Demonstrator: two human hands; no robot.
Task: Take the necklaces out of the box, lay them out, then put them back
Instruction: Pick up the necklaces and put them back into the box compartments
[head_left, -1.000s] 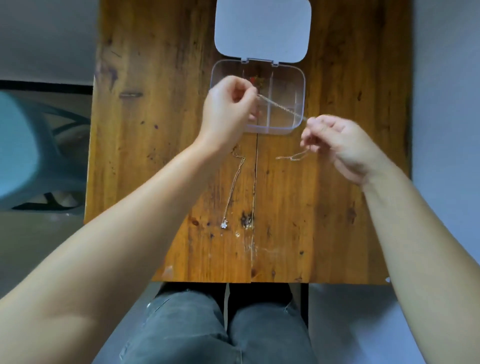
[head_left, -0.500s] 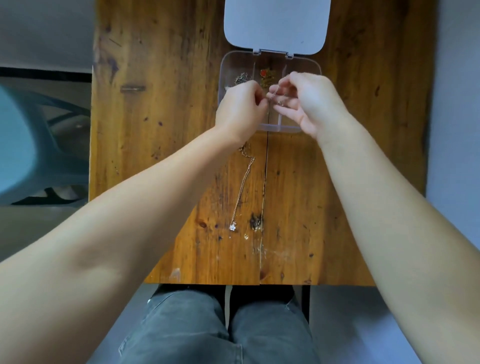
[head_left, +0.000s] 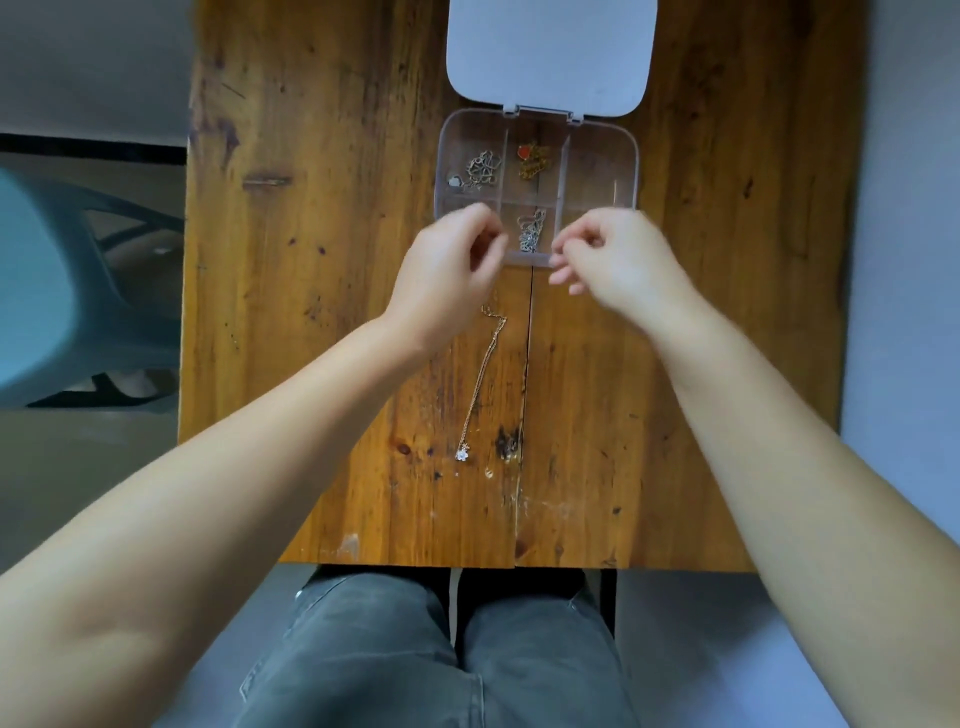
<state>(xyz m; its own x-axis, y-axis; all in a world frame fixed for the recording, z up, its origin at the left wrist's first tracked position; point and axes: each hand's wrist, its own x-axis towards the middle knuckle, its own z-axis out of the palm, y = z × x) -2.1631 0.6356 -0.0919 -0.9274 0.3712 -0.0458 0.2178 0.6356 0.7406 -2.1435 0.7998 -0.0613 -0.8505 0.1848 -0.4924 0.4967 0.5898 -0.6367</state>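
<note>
A clear compartment box (head_left: 631, 171) stands open at the far middle of the wooden table (head_left: 322, 260), its white lid (head_left: 550, 52) folded back. A silver necklace (head_left: 531, 234) lies bunched in the front middle compartment. Another silver necklace with a heart (head_left: 480, 169) is in the back left compartment, and a gold one with a red heart (head_left: 532, 158) in the back middle. A thin gold chain with a flower pendant (head_left: 483, 374) lies stretched on the table below the box. My left hand (head_left: 447, 275) and my right hand (head_left: 618, 260) hover at the box's front edge, loosely curled and blurred, nothing visible in them.
A blue plastic chair (head_left: 62, 291) stands off the table's left side. The table's front edge (head_left: 519, 566) runs just above my knees in grey jeans (head_left: 441, 654). Bare wood lies right of the gold chain.
One second ago both hands held the silver necklace stretched between them. They brought it over the box, let it go into the front middle compartment, and have drawn apart.
</note>
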